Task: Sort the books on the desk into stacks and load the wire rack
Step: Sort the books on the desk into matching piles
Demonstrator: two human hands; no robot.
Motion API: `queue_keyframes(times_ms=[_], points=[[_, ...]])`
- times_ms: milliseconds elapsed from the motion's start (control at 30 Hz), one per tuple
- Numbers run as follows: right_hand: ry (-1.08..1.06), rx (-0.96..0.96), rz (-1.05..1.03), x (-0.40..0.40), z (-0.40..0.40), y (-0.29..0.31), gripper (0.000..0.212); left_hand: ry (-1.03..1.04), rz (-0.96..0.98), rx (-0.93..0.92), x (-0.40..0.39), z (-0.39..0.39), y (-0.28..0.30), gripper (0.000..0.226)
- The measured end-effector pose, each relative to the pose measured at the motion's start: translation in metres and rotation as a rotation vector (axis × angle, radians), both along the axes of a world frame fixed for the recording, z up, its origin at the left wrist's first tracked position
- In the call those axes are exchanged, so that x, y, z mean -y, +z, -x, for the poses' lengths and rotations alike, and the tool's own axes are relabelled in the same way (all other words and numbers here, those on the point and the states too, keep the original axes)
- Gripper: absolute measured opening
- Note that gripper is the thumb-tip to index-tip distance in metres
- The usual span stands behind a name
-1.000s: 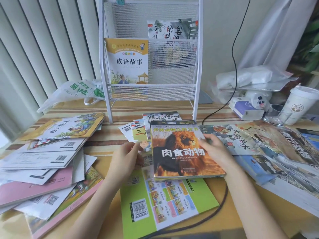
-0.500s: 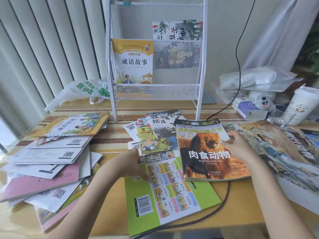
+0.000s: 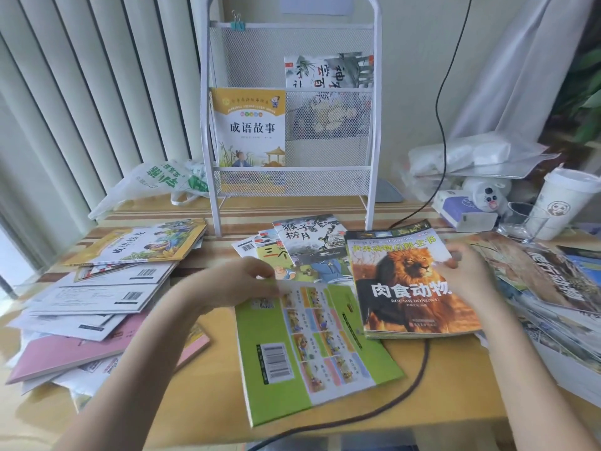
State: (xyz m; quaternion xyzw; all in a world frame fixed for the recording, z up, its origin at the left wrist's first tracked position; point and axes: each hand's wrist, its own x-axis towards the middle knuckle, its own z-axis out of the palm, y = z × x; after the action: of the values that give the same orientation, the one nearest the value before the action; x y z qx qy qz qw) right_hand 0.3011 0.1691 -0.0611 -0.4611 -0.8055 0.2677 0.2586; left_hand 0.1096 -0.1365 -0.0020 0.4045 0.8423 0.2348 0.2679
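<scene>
Glossy lion-cover animal book [image 3: 411, 281] tops a thin stack right in front of the wire rack, w/ the right hand [image 3: 461, 271] on its right edge, fingers curled onto the cover, prob steadying it. Left hand [image 3: 234, 283] sits just left of it, fingers bent and pinching the top-left corner of the flat lime-green paperback [image 3: 312, 346] lying face down, barcode up. Tucked under and beyond those fingers are a few thin picture books [image 3: 302, 245], fanned out.

Progress-wise, early imo: white mesh wire rack [image 3: 292, 109] holds only two books afaict, a yellow one lower left and an ink-painting one upper right. Messy slippery heaps on the wood table [image 3: 208, 385] both sides, pink and white covers left of the left hand, glossy wildlife mags beyond the right. Lots left to sort.
</scene>
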Motion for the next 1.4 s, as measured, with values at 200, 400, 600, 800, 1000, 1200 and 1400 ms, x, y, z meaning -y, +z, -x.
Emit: queue_keyframes(times_ms=[200,400,600,800,1000,1200,1400], points=[[-0.154,0.362,-0.067,-0.007,-0.016,-0.003,0.039,0.251,-0.417,0.239,0.011,0.011,0.04,0.011],[0.3,-0.192,-0.161,0.066,0.032,0.01,0.045,0.38,-0.547,0.845,-0.009,0.019,0.008,0.031],[0.559,-0.675,0.905,0.115,0.086,0.013,0.056,0.402,-0.411,1.262,-0.039,-0.001,-0.038,0.013],[0.533,-0.853,0.954,0.12,0.104,0.009,0.043,0.142,-0.454,0.667,-0.048,-0.023,-0.054,0.023],[0.319,-0.422,0.425,0.094,0.108,-0.002,0.053,0.346,-0.659,1.231,-0.035,0.026,-0.056,0.081],[0.488,-0.112,0.387,0.108,0.122,-0.009,0.049,0.581,-0.633,0.74,-0.028,0.024,-0.072,0.033],[0.492,-0.179,0.469,0.124,0.129,-0.013,0.025,0.489,-0.403,0.1,-0.007,0.028,-0.072,0.034]])
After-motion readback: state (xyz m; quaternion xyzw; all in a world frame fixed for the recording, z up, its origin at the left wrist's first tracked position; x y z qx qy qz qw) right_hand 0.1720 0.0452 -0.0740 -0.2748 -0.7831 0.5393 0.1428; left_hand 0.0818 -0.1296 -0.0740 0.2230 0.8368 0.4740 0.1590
